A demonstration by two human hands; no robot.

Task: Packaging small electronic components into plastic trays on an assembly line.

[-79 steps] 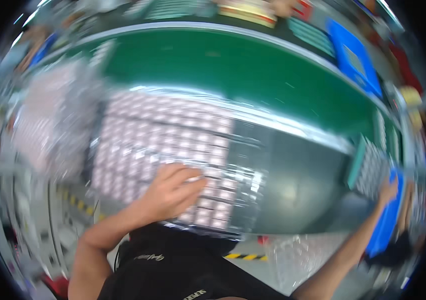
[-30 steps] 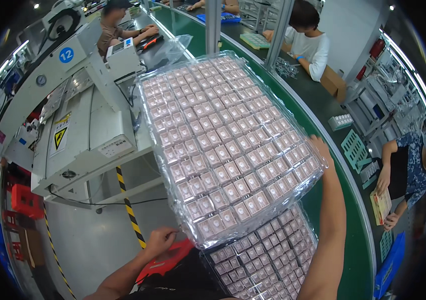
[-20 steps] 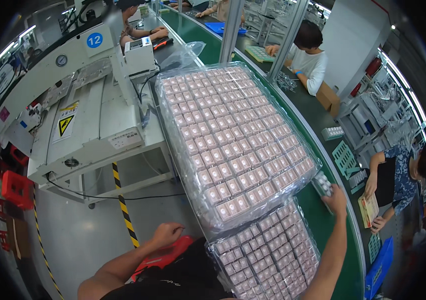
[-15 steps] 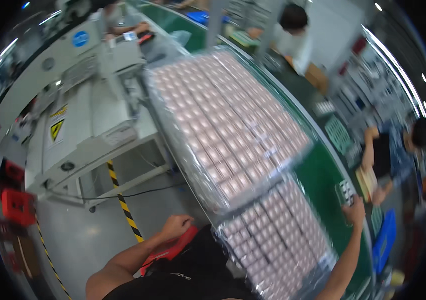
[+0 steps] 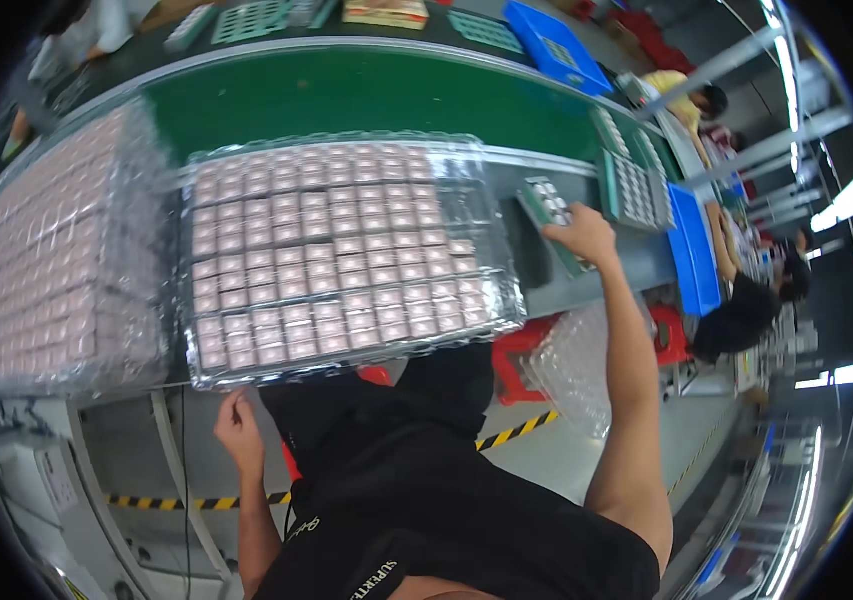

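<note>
My right hand [image 5: 586, 238] grips a narrow green tray [image 5: 554, 212] that carries a few small pale, shiny pieces. It is over the grey work surface, just right of a large clear plastic blister tray [image 5: 461, 205]. Rows of pinkish square pieces [image 5: 316, 260] fill most of that tray, with bare pockets along its right side. Below the blister tray's front left corner, my left hand [image 5: 238, 430] hangs with fingers curled together and nothing visible in them.
A tall stack of filled clear trays [image 5: 56, 260] stands at left. Behind runs a green conveyor [image 5: 346, 100]. At right lie green trays with pieces [image 5: 636, 190] and a blue bin [image 5: 691, 250]. Clear plastic trays [image 5: 576, 370] rest by a red stool [image 5: 516, 370]. Co-workers sit at right.
My view has swung right, bringing the blister tray in front of me. My right hand has carried the green tray from over the conveyor to the grey surface. My left hand remains curled.
</note>
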